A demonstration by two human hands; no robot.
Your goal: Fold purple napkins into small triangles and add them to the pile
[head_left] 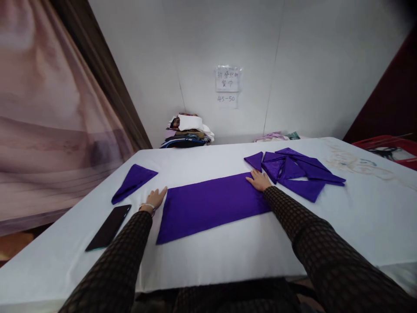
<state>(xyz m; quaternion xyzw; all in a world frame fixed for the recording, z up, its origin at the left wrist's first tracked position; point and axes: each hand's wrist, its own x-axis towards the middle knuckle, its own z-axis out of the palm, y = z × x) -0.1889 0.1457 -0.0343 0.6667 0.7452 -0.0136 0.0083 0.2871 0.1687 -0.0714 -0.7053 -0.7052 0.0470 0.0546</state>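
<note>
A long purple cloth [208, 203], folded into a rectangle, lies flat across the white table [228, 252]. My left hand [155, 199] rests flat at its left end with the fingers stretched out. At the cloth's far right corner my right hand [259, 179] presses down, fingers spread and flat. Neither hand holds anything. Just right of my right hand lies a pile of several folded purple napkins [298, 171]. One more folded purple napkin [133, 181] lies alone at the left.
A black phone [109, 226] lies near the table's left edge. Folded clothes [187, 130] are stacked at the back by the wall, under a paper note [227, 79]. A red crate [391, 148] stands at the right. A curtain [48, 108] hangs on the left.
</note>
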